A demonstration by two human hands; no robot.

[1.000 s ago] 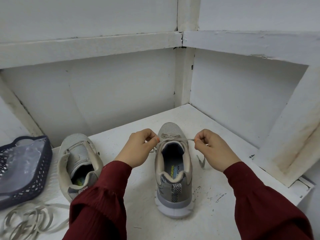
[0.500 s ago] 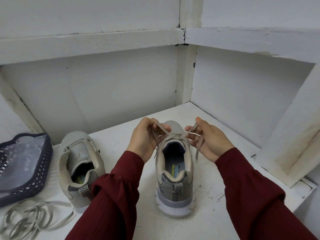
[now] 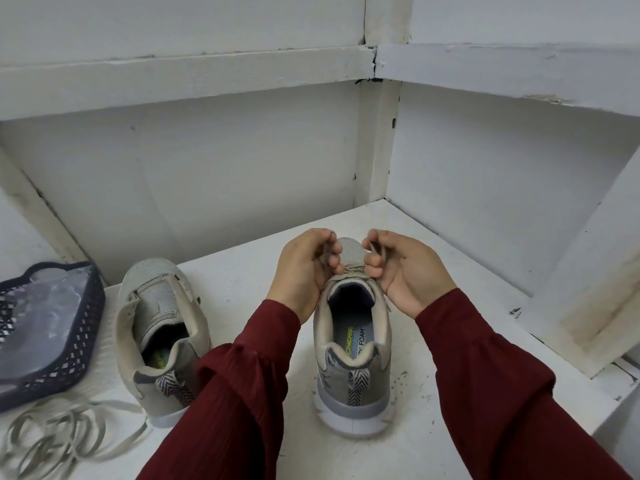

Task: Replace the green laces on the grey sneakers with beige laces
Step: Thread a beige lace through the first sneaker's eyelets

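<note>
Grey sneaker [image 3: 353,358] stands at centre frame, heel nearest the camera; its mate [image 3: 162,341] at lower left looks unlaced. Over the tongue, the left hand [image 3: 304,268] and right hand [image 3: 405,271] are curled, each pinching an end of the beige lace [image 3: 351,270]. This looks like tying off; next, loops crossed under even tension.

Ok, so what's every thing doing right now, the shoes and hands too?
Left hand: curled, pinching beige lace.
Right hand: curled, pinching same lace.
Grey sneaker between them: upright, laced.
Second grey sneaker: upright, no lace visible.
Pale loose laces: tangled heap.
Dark blue plastic mesh basket: holds crumpled clear plastic.
</note>
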